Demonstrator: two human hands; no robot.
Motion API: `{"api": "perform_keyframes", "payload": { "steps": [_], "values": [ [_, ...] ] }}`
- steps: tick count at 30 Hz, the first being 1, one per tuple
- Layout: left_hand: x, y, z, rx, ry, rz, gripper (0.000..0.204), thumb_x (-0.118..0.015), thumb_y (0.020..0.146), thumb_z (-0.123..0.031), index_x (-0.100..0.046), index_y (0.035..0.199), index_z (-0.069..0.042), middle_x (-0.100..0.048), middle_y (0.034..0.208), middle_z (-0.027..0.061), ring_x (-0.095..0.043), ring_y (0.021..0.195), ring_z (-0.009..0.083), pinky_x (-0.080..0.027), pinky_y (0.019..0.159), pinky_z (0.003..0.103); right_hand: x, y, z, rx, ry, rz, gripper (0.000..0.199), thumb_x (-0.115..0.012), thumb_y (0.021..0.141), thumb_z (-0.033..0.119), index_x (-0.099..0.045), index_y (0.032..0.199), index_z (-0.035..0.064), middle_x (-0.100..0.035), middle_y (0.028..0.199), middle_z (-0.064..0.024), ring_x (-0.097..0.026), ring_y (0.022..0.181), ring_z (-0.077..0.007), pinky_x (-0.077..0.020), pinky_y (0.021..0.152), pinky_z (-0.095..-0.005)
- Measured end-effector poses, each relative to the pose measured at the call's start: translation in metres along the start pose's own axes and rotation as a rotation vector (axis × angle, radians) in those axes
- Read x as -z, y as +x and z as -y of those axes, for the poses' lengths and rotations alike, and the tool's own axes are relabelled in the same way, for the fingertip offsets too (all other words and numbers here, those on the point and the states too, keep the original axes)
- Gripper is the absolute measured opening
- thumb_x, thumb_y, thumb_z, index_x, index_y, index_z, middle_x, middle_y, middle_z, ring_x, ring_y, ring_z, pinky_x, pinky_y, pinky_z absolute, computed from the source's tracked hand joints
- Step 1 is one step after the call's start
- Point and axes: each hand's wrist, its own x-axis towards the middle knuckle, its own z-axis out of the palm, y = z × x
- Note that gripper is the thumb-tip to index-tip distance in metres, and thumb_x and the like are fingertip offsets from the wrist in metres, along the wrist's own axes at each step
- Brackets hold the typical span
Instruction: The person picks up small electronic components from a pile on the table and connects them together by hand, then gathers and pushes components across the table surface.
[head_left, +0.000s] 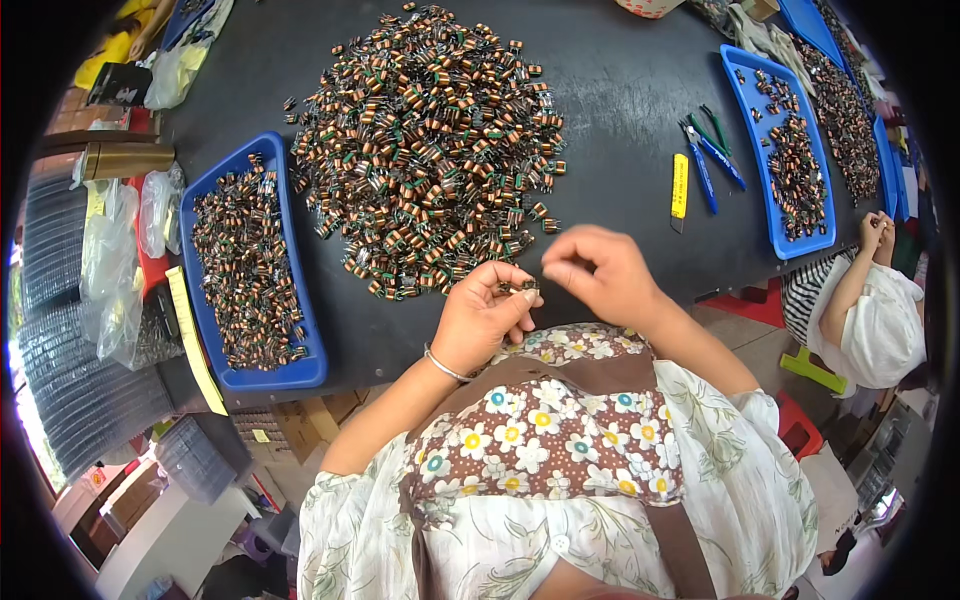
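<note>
Head view: left hand pinches a small coil at the counter edge; right hand fingers seem pinched narrow beside it, near the coil pile.

Bright, even daylight-type illumination; no hard shadows. Broad soft sheen across the dark worktop, strongest toward upper centre and right. Blown-out highlight at far left rim, suggesting a light source on that side. Faint soft shadow under both hands at the near worktop edge. Right hand slightly motion-blurred at the fingers; left hand sharper. Centre crisp: individual pieces in the pile of small coils resolved. Strong fisheye distortion: blue tray edges bowed, worktop edges curved. Black vignette at all corners; detail softened and compressed near the rim.
</note>
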Motion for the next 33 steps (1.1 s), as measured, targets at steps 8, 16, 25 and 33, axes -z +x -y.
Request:
{"api": "perform_keyframes", "payload": {
  "steps": [8, 16, 25, 33],
  "values": [
    [0.003, -0.001, 0.001, -0.033, -0.002, -0.01, 0.012, -0.059, 0.085, -0.004, -0.053, 0.095, -0.002, -0.061, 0.083, 0.0061, -0.056, 0.06, 0.0061, -0.046, 0.049, 0.018, 0.005, 0.018, -0.019, 0.191, -0.452, -0.085, 0.014, -0.067, 0.072, 0.003, -0.062, 0.085, 0.0047, -0.061, 0.085, -0.0069, -0.057, 0.083, -0.0252, -0.0454, 0.072, -0.0333],
    [0.001, 0.003, -0.002, -0.065, 0.133, -0.006, 0.014, -0.059, 0.085, -0.003, -0.051, 0.096, -0.002, -0.057, 0.077, 0.0018, -0.054, 0.058, 0.0041, -0.043, 0.047, 0.017, -0.003, 0.005, 0.011, 0.061, -0.166, 0.143, 0.01, -0.069, 0.075, 0.008, -0.063, 0.082, 0.004, -0.06, 0.075, -0.0067, -0.058, 0.066, -0.0207, -0.0457, 0.058, -0.0298],
    [0.003, -0.001, 0.0, -0.041, 0.068, -0.056, 0.013, -0.056, 0.086, -0.004, -0.05, 0.098, -0.003, -0.063, 0.086, 0.0065, -0.054, 0.057, 0.0041, -0.039, 0.043, 0.016, -0.017, 0.025, -0.012, 0.271, -0.404, -0.066, 0.02, -0.067, 0.07, 0.006, -0.062, 0.089, 0.0081, -0.061, 0.088, -0.0029, -0.057, 0.083, -0.0238, -0.0479, 0.071, -0.0343],
    [0.003, -0.001, -0.001, -0.04, 0.073, -0.104, 0.014, -0.06, 0.083, -0.004, -0.052, 0.095, -0.003, -0.062, 0.083, 0.0053, -0.053, 0.056, 0.0039, -0.039, 0.042, 0.016, -0.002, 0.012, 0.0, -0.069, -0.025, 0.137, 0.016, -0.069, 0.072, 0.005, -0.061, 0.086, 0.0026, -0.059, 0.077, -0.0059, -0.058, 0.064, -0.0124, -0.0472, 0.058, -0.0253]
  ]
}}
